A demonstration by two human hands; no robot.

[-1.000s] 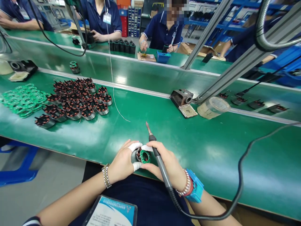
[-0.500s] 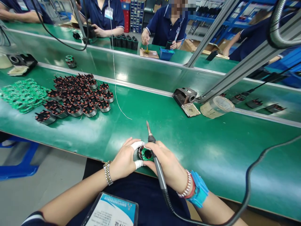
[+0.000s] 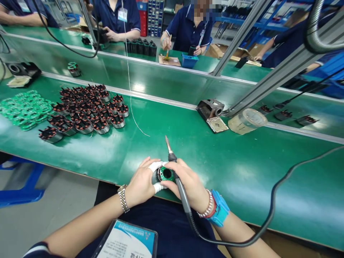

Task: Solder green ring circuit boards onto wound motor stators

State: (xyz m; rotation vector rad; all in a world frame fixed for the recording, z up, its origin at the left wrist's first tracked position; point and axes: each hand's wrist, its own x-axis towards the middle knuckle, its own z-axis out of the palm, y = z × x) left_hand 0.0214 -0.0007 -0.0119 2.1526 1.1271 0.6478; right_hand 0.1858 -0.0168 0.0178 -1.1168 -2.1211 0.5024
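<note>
My left hand [image 3: 142, 181], with white wraps on thumb and finger, grips a motor stator [image 3: 158, 174] near the table's front edge. On the stator's face sits a round green circuit board [image 3: 163, 178] with a dark centre hole. My right hand [image 3: 191, 182] holds a soldering iron [image 3: 182, 195] against its palm, tip pointing away over the table. Its thumb and finger also press on the board's right side. The fingers partly cover the stator and board. A strand of solder wire [image 3: 130, 96] hangs down beyond my hands, its end on the table.
Several stators [image 3: 86, 109] stand in a cluster at left, beside a pile of green circuit boards [image 3: 25, 107]. A soldering iron stand [image 3: 211, 109] and a translucent tub [image 3: 247, 121] are at back right. The iron's cable [image 3: 274, 193] loops at right. Co-workers sit across the bench.
The board has shifted slightly left, closer against the stator, and my right hand and wrist have moved left with it. The iron's cable has swung left.
</note>
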